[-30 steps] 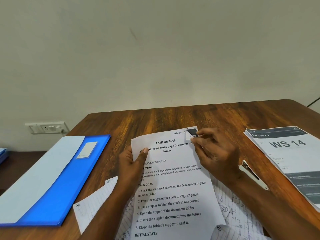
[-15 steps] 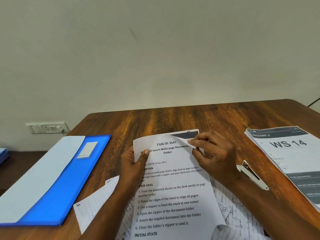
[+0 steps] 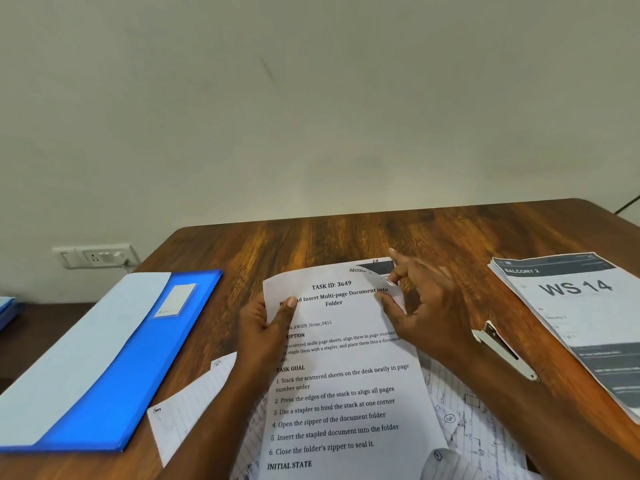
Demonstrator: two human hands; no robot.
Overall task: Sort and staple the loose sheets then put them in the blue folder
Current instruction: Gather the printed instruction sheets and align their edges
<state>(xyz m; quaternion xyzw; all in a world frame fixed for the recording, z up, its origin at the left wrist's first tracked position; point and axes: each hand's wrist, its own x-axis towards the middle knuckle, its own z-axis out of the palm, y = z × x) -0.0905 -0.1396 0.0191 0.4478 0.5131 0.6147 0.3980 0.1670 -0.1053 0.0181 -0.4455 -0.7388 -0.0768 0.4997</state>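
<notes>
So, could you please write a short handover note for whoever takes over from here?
Left hand grips the printed sheet at its left edge. Right hand pinches its top right corner, which is lifted off a dark-headed page beneath. Handwritten sheets lie loose underneath. Stapler lies untouched to the right; blue folder lies on the left. Sorting is under way; stapling and filing remain.

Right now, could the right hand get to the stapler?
Probably yes: the stapler lies on bare table just beside the right hand, nothing between them, though that hand would first have to let go of the printed sheet.
</notes>
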